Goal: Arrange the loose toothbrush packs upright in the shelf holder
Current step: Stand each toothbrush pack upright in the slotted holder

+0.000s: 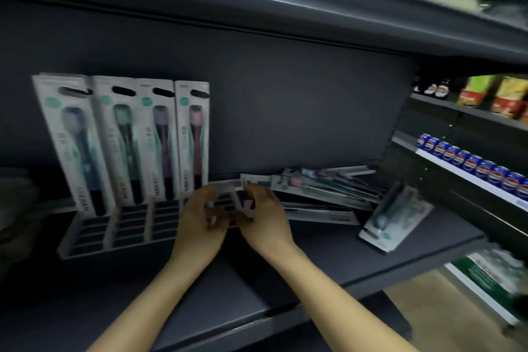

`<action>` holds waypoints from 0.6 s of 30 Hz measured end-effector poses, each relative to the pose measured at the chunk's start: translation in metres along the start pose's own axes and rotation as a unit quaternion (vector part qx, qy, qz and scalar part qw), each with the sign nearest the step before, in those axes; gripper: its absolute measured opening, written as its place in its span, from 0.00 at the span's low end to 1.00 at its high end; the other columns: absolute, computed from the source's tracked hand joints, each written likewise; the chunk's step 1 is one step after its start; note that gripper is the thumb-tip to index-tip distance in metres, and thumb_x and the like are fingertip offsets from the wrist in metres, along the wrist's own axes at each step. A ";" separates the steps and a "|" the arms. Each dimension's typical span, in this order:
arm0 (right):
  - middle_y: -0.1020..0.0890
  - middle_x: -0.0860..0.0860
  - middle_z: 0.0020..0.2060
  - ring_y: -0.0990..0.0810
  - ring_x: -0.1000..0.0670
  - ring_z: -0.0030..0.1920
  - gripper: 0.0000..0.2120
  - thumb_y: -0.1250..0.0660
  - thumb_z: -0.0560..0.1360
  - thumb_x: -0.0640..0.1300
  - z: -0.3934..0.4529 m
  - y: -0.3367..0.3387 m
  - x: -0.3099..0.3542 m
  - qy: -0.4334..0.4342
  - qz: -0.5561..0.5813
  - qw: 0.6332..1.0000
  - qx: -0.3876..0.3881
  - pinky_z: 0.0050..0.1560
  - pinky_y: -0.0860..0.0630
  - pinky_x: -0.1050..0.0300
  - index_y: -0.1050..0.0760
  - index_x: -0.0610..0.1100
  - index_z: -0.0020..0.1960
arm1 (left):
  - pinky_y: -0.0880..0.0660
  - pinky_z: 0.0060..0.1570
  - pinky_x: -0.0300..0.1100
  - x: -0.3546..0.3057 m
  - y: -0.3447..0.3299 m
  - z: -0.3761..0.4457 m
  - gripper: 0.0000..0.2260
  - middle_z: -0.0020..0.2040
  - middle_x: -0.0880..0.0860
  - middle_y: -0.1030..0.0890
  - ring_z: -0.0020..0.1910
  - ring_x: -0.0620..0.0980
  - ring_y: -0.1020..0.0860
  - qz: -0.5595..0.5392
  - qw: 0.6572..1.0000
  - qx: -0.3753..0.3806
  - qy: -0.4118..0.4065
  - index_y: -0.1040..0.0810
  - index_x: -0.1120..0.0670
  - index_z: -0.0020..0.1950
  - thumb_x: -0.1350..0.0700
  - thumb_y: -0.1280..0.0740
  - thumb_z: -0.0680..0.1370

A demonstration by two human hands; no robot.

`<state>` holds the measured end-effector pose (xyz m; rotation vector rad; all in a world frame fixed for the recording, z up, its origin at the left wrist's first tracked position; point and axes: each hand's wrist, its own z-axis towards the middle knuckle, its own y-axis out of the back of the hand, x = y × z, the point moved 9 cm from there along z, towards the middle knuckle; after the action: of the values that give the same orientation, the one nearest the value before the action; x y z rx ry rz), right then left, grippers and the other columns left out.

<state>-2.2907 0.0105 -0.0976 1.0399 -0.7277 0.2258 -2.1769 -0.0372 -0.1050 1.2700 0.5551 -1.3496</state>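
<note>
- Four toothbrush packs [125, 140] stand upright at the left, one in each slot of the white shelf holder [94, 234] – blue, green, purple, pink brushes, leaning back against the dark panel.
- The left hand [200, 217] is at the holder's right end, fingers curled, its grip pinching a pack [228, 203] down low; blur hides the details.
- The right hand [265, 217] is just beside it, grip clamped on that same pack – thumbs nearly meeting.
- Loose packs [328, 184] lie flat in a fanned heap on the grey shelf [314, 260], behind and right of the hands.
- One more pack [395, 221] lies alone near the shelf's right edge.
- Blue cans [471, 164] line the neighbouring rack.
</note>
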 end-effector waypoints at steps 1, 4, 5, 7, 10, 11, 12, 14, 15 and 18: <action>0.27 0.45 0.62 0.28 0.44 0.62 0.22 0.36 0.73 0.41 -0.001 0.008 -0.010 -0.010 -0.002 1.000 -0.003 0.55 0.27 0.54 0.33 0.44 0.66 | 0.30 0.48 0.32 -0.005 -0.011 -0.002 0.21 0.59 0.53 0.26 0.52 0.50 0.24 0.003 1.000 0.015 -0.004 0.31 0.56 0.64 0.70 0.39 0.73; 0.25 0.45 0.59 0.26 0.43 0.60 0.20 0.35 0.72 0.40 -0.007 0.038 -0.041 -0.034 -0.009 0.999 -0.025 0.53 0.27 0.55 0.31 0.44 0.63 | 0.33 0.51 0.34 -0.018 -0.049 -0.006 0.20 0.58 0.52 0.25 0.55 0.48 0.26 0.007 0.998 0.056 -0.019 0.30 0.54 0.62 0.69 0.38 0.72; 0.26 0.44 0.60 0.27 0.43 0.60 0.21 0.35 0.72 0.39 -0.010 0.047 -0.050 -0.039 -0.018 0.999 -0.029 0.53 0.28 0.55 0.31 0.44 0.64 | 0.33 0.53 0.36 -0.021 -0.062 -0.007 0.20 0.59 0.52 0.25 0.56 0.48 0.26 0.008 0.997 0.071 -0.020 0.30 0.54 0.62 0.68 0.38 0.72; 0.27 0.43 0.62 0.29 0.42 0.62 0.22 0.36 0.73 0.39 -0.014 0.067 -0.069 -0.049 -0.042 0.997 -0.035 0.56 0.28 0.53 0.33 0.43 0.66 | 0.34 0.53 0.36 -0.027 -0.088 -0.010 0.21 0.60 0.51 0.26 0.54 0.46 0.26 0.005 0.995 0.103 -0.014 0.31 0.54 0.64 0.68 0.38 0.73; 0.28 0.42 0.64 0.30 0.41 0.64 0.23 0.37 0.73 0.39 -0.020 0.099 -0.101 -0.078 -0.074 0.993 -0.057 0.59 0.30 0.53 0.34 0.43 0.68 | 0.35 0.53 0.35 -0.038 -0.125 -0.014 0.22 0.61 0.52 0.27 0.52 0.47 0.26 0.003 0.990 0.143 -0.011 0.34 0.55 0.67 0.67 0.38 0.74; 0.28 0.42 0.64 0.30 0.41 0.64 0.23 0.37 0.73 0.40 -0.023 0.110 -0.113 -0.092 -0.082 0.990 -0.064 0.59 0.30 0.53 0.34 0.43 0.67 | 0.35 0.53 0.36 -0.042 -0.138 -0.015 0.22 0.62 0.53 0.27 0.54 0.49 0.26 0.001 0.988 0.152 -0.011 0.34 0.55 0.67 0.67 0.38 0.74; 0.27 0.42 0.63 0.30 0.41 0.63 0.23 0.37 0.73 0.40 -0.025 0.118 -0.124 -0.106 -0.086 0.988 -0.067 0.58 0.30 0.53 0.34 0.43 0.67 | 0.35 0.55 0.36 -0.045 -0.149 -0.015 0.22 0.63 0.54 0.27 0.57 0.50 0.26 -0.001 0.987 0.158 -0.013 0.34 0.56 0.67 0.67 0.38 0.74; 0.26 0.42 0.60 0.28 0.41 0.61 0.21 0.36 0.73 0.42 -0.031 0.135 -0.143 -0.128 -0.088 0.985 -0.076 0.56 0.29 0.54 0.33 0.42 0.66 | 0.35 0.56 0.36 -0.053 -0.171 -0.017 0.21 0.63 0.54 0.26 0.61 0.52 0.26 -0.002 0.985 0.170 -0.018 0.32 0.56 0.66 0.66 0.37 0.74; 0.25 0.42 0.59 0.27 0.41 0.60 0.21 0.36 0.73 0.43 -0.033 0.144 -0.152 -0.136 -0.092 0.983 -0.084 0.53 0.30 0.55 0.32 0.41 0.65 | 0.35 0.56 0.36 -0.057 -0.183 -0.018 0.20 0.63 0.54 0.25 0.61 0.52 0.26 0.000 0.984 0.178 -0.020 0.32 0.56 0.66 0.65 0.37 0.74; 0.25 0.42 0.58 0.28 0.41 0.60 0.20 0.36 0.72 0.42 -0.041 0.162 -0.175 -0.164 -0.098 0.977 -0.095 0.51 0.33 0.57 0.31 0.41 0.64 | 0.34 0.54 0.35 -0.066 -0.217 -0.020 0.20 0.62 0.55 0.24 0.61 0.52 0.25 0.009 0.979 0.203 -0.013 0.32 0.57 0.66 0.63 0.36 0.74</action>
<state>-2.4839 0.1554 -0.1089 0.9675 -0.9168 -0.1891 -2.3814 0.0595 -0.1269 1.5769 0.2530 -1.5103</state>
